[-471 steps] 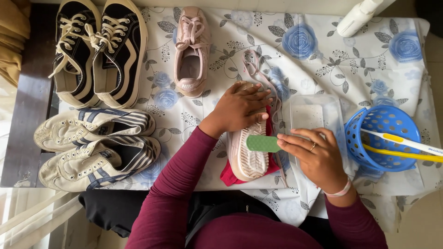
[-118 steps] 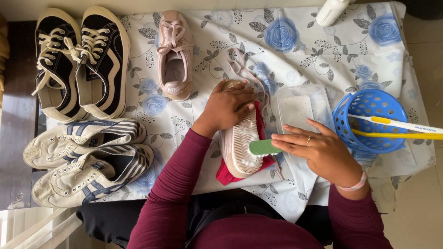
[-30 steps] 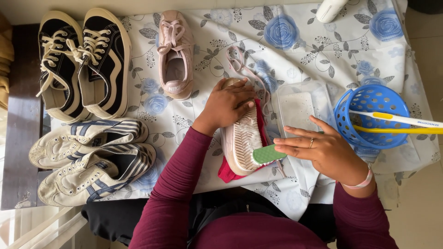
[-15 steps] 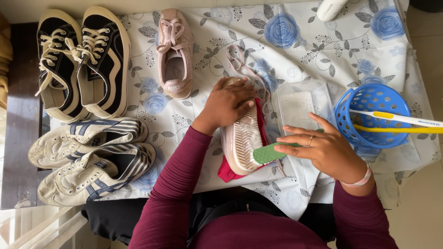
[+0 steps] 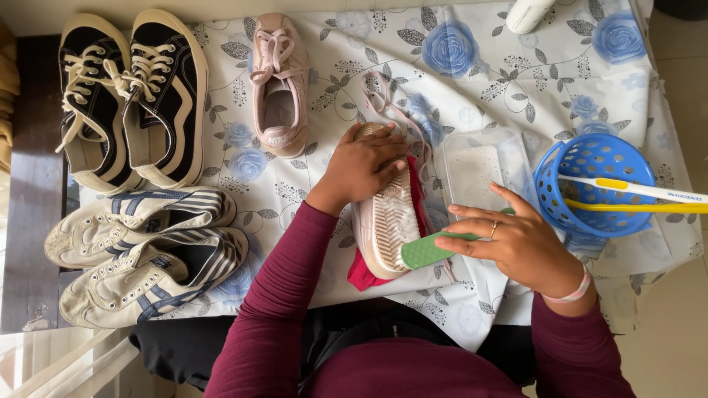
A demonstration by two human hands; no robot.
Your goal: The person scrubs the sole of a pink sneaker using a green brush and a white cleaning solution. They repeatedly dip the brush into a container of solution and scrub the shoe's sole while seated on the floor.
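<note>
Blue basket (image 5: 590,158) holds white and yellow brushes (image 5: 634,197).

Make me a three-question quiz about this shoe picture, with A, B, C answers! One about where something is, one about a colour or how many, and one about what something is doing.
1. Where is the blue basket?
A. beside the black shoes
B. at the right edge of the flowered cloth
C. on the person's lap

2. What colour is the brush in the right hand?
A. green
B. red
C. black

3. How does the shoe under the left hand lie?
A. upright, laces up
B. inside the basket
C. turned over, sole up

Answers: 1 B, the basket sits on the right part of the cloth. 2 A, the brush against the sole is green. 3 C, the ridged pale sole faces up.
</note>
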